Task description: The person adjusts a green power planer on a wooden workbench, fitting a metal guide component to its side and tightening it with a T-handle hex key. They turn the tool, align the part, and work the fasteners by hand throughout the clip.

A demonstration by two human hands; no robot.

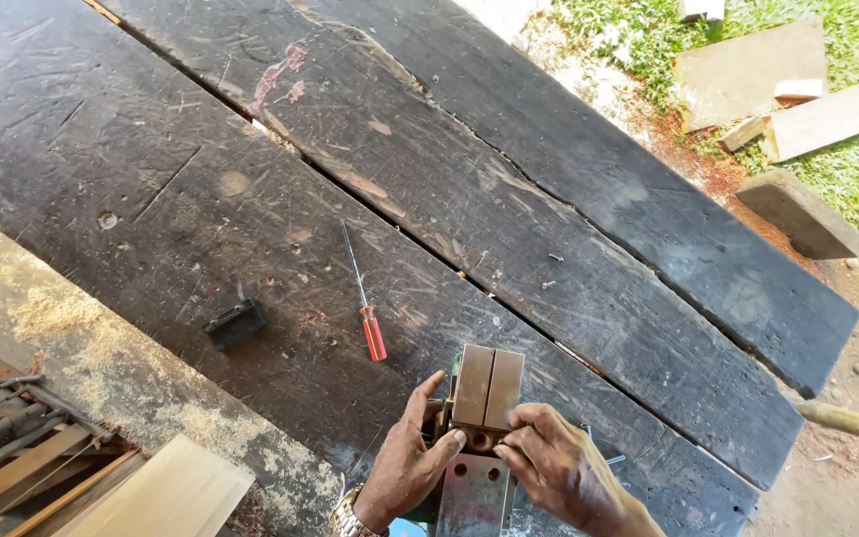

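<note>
Both my hands work on a metal assembly (481,438) at the near edge of a dark plank workbench (350,199). It has two brown rectangular blocks (487,386) side by side on top and a grey plate with holes (473,489) below. My left hand (408,459) grips its left side, thumb by the blocks. My right hand (555,467) pinches the lower right of the blocks with its fingertips. A red-handled screwdriver (364,298) lies on the bench just beyond my left hand.
A small black block (235,323) sits left of the screwdriver. Two small screws (551,270) lie on the planks further right. Sawdust, a pale board (166,492) and metal parts (2,418) are at lower left. Wood offcuts (777,89) lie on grass at top right.
</note>
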